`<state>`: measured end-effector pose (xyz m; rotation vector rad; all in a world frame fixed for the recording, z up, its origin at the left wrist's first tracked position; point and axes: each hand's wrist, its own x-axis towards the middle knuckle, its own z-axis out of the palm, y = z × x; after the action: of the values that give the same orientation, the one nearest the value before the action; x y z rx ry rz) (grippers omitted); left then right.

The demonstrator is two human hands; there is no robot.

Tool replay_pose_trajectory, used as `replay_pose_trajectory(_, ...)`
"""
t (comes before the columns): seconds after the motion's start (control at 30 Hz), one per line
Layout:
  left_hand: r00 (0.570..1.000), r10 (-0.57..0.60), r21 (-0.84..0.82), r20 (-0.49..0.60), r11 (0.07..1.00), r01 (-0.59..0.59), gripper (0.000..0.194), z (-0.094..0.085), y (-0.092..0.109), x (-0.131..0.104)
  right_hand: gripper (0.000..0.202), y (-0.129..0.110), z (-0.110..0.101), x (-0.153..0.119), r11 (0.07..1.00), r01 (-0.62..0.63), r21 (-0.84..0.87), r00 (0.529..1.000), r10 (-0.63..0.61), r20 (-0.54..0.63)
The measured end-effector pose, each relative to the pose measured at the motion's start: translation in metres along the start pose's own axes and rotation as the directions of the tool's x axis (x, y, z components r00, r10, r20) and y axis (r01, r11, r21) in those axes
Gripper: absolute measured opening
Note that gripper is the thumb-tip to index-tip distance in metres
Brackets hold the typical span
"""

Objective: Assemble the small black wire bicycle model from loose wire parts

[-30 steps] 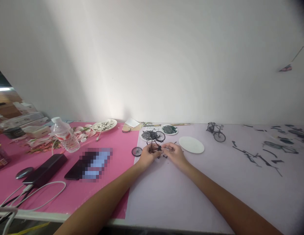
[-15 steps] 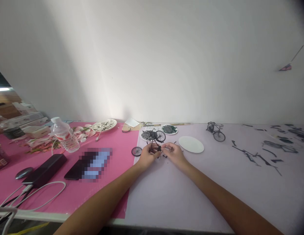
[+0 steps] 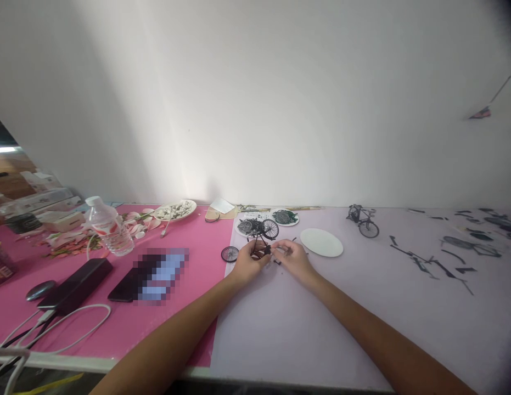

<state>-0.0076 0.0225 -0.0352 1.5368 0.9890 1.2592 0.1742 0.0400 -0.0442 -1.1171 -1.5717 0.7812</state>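
My left hand (image 3: 247, 264) is closed around a small black model bicycle (image 3: 259, 244), partly hidden by the fingers. From its frame a spoked wheel (image 3: 270, 229) sticks out on the far side. My right hand (image 3: 294, 260) pinches at the near right end of the model, fingertips touching it; any small part between them is too small to make out. A loose spoked wheel (image 3: 229, 254) lies just left of my left hand. A tiny black piece (image 3: 277, 263) rests on the table below my right fingers.
Plates with dark and green parts (image 3: 285, 218) stand behind my hands, and a white oval plate (image 3: 321, 242) to their right. Another model bicycle (image 3: 363, 219) stands farther right, near scattered black parts (image 3: 436, 263). Leftward are a phone (image 3: 148, 276), power strip (image 3: 76, 285) and bottle (image 3: 109, 227).
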Motion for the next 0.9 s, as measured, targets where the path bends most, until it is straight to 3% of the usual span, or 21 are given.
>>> replay_pose_trajectory(0.37, 0.998, 0.06, 0.067, -0.003, 0.996, -0.06, 0.028, 0.0, -0.002, -0.001, 0.021, -0.005, -0.001, -0.001, 0.998, 0.041, -0.057, 0.999, -0.041, 0.009)
replay_pose_trajectory(0.9, 0.999, 0.046, 0.081, -0.005, 0.996, -0.045, 0.027, 0.0, 0.0, -0.002, 0.018, -0.009, -0.002, -0.002, 0.986, 0.095, -0.138, 0.995, -0.096, 0.002)
